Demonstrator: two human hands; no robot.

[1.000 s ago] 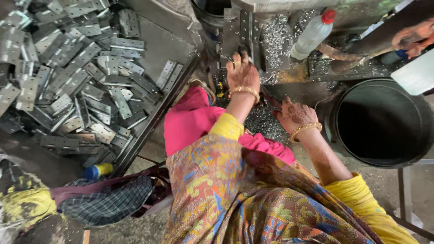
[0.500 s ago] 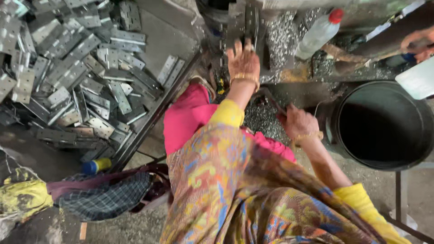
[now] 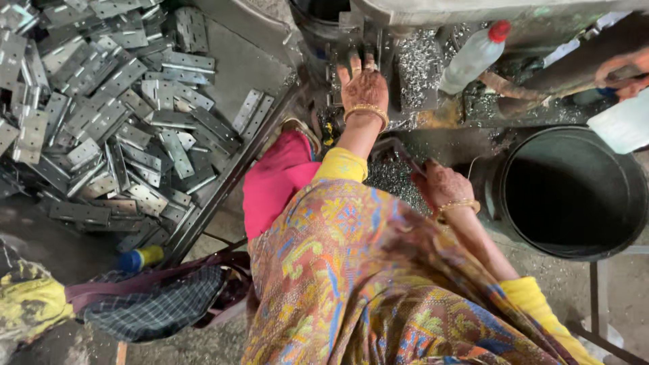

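Reaching to upper centre, the left hand (image 3: 364,86) lies flat, fingers spread, on a metal part (image 3: 362,51) at the machine (image 3: 433,13). Keeping fingertips off its moving parts seems wise. Right hand (image 3: 443,186) curls by shavings (image 3: 392,177); its hold is unclear. Hinges (image 3: 108,115) pile upper left; a bucket (image 3: 574,192) and bottle (image 3: 473,57) crowd right.

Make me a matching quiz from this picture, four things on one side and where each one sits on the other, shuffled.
Things:
1. left hand
2. right hand
3. black bucket
4. clear bottle with a red cap

Places:
A. far right, by the person's right arm
B. lying on the machine bed among metal shavings
C. up at the machine, fingers forward
D. low, over a pile of shavings beside the bucket

Pairs: 1-C, 2-D, 3-A, 4-B
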